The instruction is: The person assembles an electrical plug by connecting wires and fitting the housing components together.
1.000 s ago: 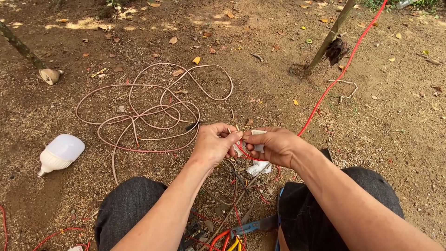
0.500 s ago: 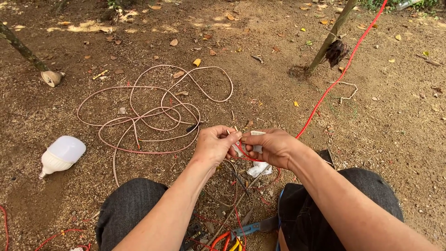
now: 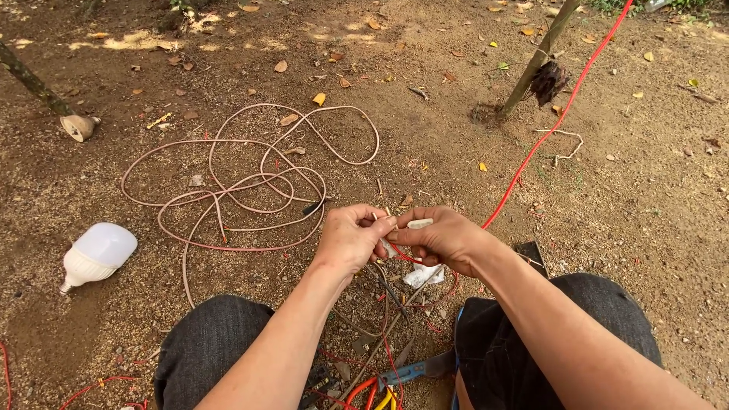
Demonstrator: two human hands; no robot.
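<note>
- Left hand (image 3: 351,241) and right hand (image 3: 444,240): fingertips meet just above the knees, both pinched on a thin red wire (image 3: 531,156) and a small whitish piece (image 3: 419,224); what that piece is cannot be told.
- The wire's end is hidden between the fingers. From the hands the wire runs up and to the right across the ground, past a thin stake (image 3: 535,61), and is cut off at the top edge.
- Below the hands: a crumpled white scrap (image 3: 425,275) and a tangle of thin red and dark strands, partly covered by the forearms and hard to sort out.
- Bottom edge: a blue-handled tool (image 3: 410,372) and red and yellow bits, cut off by the frame; their kind is unclear.
- Behind the right forearm: a dark flat thing (image 3: 531,254), mostly hidden.
- Ground (image 3: 645,197): bare brown soil outdoors, strewn with dry leaves, in place of any surface.
- Left of the hands: a loose coil of pinkish cable (image 3: 228,186) lies flat on the soil.
- Far left: a white bulb (image 3: 99,254) lies on its side, well apart from the hands.
- Upper left: a slanted stick (image 3: 30,80) ends at a pale cut stub (image 3: 77,127).
- The person's knees, in dark trousers (image 3: 220,342), frame the lower view.
</note>
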